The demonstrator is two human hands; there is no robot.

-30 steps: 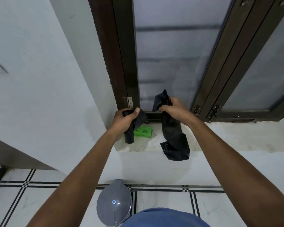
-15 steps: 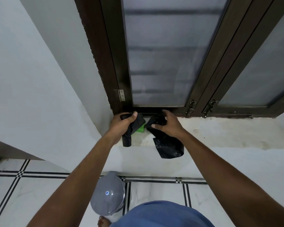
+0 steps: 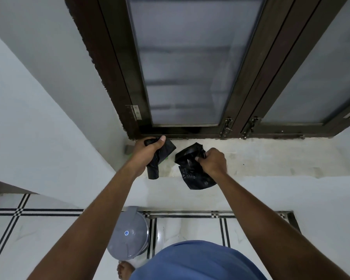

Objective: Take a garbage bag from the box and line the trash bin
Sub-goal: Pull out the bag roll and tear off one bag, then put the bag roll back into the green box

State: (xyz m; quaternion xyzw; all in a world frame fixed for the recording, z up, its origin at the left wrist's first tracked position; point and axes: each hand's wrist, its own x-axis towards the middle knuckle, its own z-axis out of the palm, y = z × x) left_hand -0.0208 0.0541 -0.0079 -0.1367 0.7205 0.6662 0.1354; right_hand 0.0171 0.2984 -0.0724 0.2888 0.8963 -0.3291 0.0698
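Note:
My left hand grips a black roll of garbage bags over the left end of the window sill. The roll's loose end hangs below my fist. My right hand holds a separate crumpled black garbage bag, which droops over the sill's front edge. A sliver of the green box shows behind the roll, mostly hidden. The grey trash bin with its domed lid stands on the floor below, between my forearms.
A dark-framed window with frosted panes rises behind the sill. White walls close in on the left. The floor is white tile with black lines. A bare foot shows beside the bin, and my blue shirt fills the bottom edge.
The bag in my right hand has come away from the roll and moved right and toward me. My left hand has lowered the roll onto the sill over the green box.

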